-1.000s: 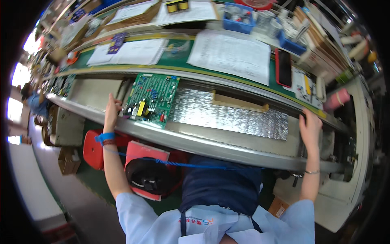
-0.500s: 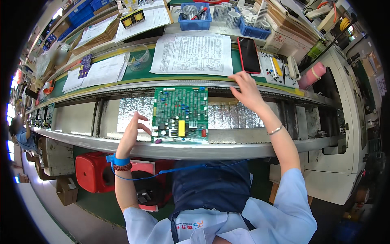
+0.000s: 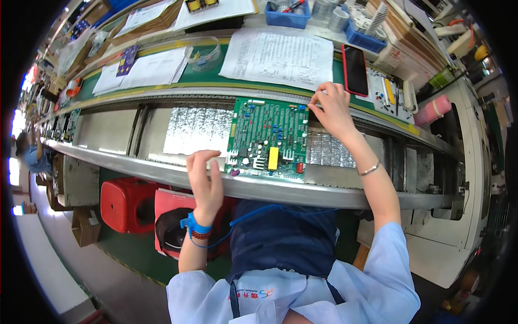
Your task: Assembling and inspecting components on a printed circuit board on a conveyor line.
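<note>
A green circuit board (image 3: 268,132) lies across the two rails of a conveyor in front of me. It carries many small parts, a yellow block (image 3: 273,159) and white connectors along its near part. My right hand (image 3: 335,110) is at the board's far right corner, thumb and forefinger closed in a pinch. What is between those fingertips, if anything, is too small to make out. My left hand (image 3: 205,181) is over the near rail beside the board's near left corner, its fingers apart and holding nothing. A blue wrist strap (image 3: 194,222) with a cord circles my left wrist.
Beyond the conveyor (image 3: 162,167) lie a printed sheet (image 3: 278,56), a red-edged phone (image 3: 355,70), a clear round tub (image 3: 204,56) and a tray of small parts (image 3: 384,92). Blue bins (image 3: 288,19) stand farther back. A red stool (image 3: 125,205) is below left.
My view has shifted. The board has slid right along the rails. My right thumb and forefinger have drawn together at its far corner; my left hand has turned over the near rail.
</note>
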Available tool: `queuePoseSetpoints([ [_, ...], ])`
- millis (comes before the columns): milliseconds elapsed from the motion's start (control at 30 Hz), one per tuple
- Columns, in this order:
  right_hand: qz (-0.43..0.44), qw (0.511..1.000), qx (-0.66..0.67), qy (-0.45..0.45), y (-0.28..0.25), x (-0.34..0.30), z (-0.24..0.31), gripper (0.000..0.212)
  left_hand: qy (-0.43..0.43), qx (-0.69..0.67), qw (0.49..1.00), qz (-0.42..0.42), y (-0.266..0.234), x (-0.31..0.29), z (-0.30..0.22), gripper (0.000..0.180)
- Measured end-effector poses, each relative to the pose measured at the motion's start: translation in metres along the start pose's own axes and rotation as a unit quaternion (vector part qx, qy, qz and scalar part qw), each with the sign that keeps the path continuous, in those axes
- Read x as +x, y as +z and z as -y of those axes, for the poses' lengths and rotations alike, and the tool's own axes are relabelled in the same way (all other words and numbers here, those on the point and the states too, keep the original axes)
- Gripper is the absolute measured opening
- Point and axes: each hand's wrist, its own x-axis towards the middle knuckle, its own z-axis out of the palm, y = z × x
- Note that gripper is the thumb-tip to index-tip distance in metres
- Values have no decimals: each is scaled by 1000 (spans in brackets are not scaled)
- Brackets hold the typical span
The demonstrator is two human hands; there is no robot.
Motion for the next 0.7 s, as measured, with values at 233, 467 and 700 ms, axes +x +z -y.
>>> queuePoseSetpoints([
  [233, 119, 970, 204, -51, -23, -3, 67, 13, 66, -28, 997, -15, 15, -35, -19, 22],
  [467, 178, 956, 220, -75, -13, -3, 82, 11, 53, -20, 998, -32, 22, -61, -17, 22],
  [700, 209, 940, 248, -104, -19, -7, 98, 9, 56, 23, 998, -30, 23, -70, -8, 22],
])
